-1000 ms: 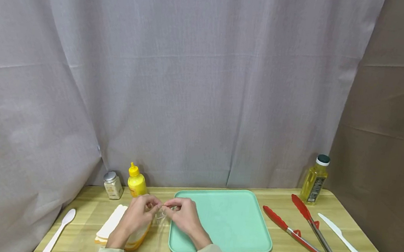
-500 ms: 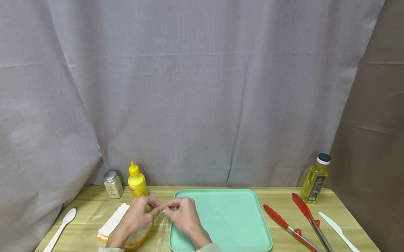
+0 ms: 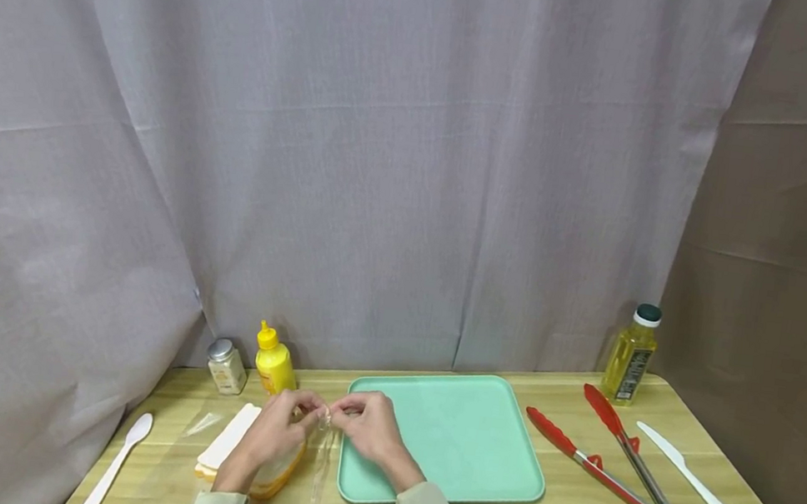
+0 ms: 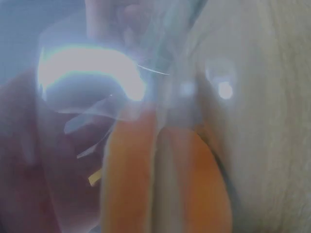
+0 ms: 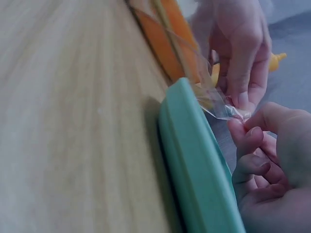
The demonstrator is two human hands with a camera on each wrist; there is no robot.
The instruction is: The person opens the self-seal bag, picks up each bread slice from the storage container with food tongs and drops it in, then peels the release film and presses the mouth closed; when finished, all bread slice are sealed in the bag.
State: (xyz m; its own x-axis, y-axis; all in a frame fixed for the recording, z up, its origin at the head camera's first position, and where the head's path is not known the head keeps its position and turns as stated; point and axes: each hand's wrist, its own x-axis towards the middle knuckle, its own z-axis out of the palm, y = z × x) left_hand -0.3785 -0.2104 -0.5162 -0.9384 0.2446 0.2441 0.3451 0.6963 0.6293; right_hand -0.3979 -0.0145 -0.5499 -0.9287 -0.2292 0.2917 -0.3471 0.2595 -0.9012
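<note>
White bread slices with orange-brown crusts (image 3: 229, 437) lie in a clear plastic bag (image 5: 214, 102) left of the green tray (image 3: 456, 439). My left hand (image 3: 278, 428) reaches over the bread and pinches the bag's gathered end between thumb and fingertips. Facing it, my right hand (image 3: 371, 430) pinches the same bunched plastic from the tray side. The fingertips of both hands nearly meet there. In the left wrist view, the crusts (image 4: 129, 170) show blurred behind shiny film. Part of the bread is hidden under my left hand and wrist.
Behind the bread stand a yellow squeeze bottle (image 3: 275, 364) and a silver-capped shaker jar (image 3: 226, 368). A white spoon (image 3: 121, 461) lies at the left. Right of the tray are red-tipped tongs (image 3: 617, 480), a white knife (image 3: 696, 483) and an oil bottle (image 3: 629, 364).
The loose loop of plastic between my fingertips has drawn in to a smaller bunch. Both hands stay in nearly the same place, and the other things have not moved.
</note>
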